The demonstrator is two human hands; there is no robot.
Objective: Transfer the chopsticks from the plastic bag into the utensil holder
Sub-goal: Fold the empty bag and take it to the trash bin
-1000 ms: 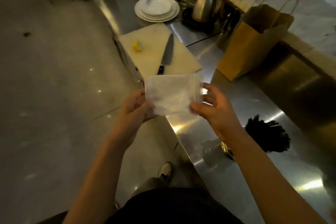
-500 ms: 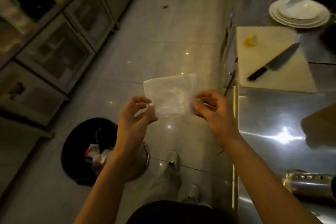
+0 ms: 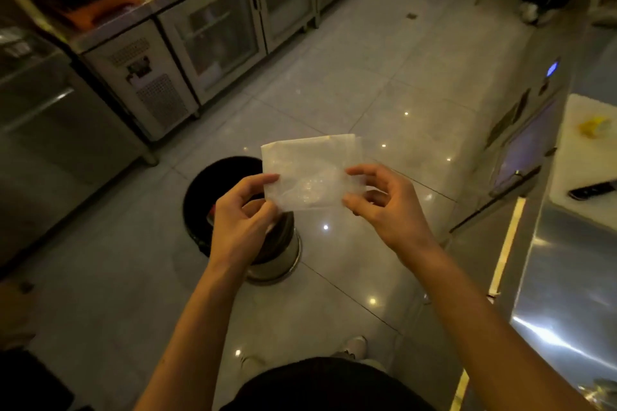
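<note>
A folded, translucent plastic bag point(image 3: 310, 170) is held flat between both hands above the tiled floor. My left hand point(image 3: 240, 220) pinches its left edge with thumb and fingers. My right hand point(image 3: 387, 207) pinches its right edge. The bag looks flat, with no chopsticks showing in it. Neither the chopsticks nor the utensil holder are in view.
A round black bin point(image 3: 220, 190) with a metal base stands on the floor just under my left hand. Steel counter point(image 3: 567, 277) runs along the right with a white cutting board point(image 3: 581, 157), a lemon piece point(image 3: 594, 125) and a knife handle point(image 3: 592, 190). Glass-door fridges point(image 3: 213, 33) line the far left.
I have turned left away from the counter, so the bin and fridges now fill the view. Both hands kept hold of the bag, now nearer the bin.
</note>
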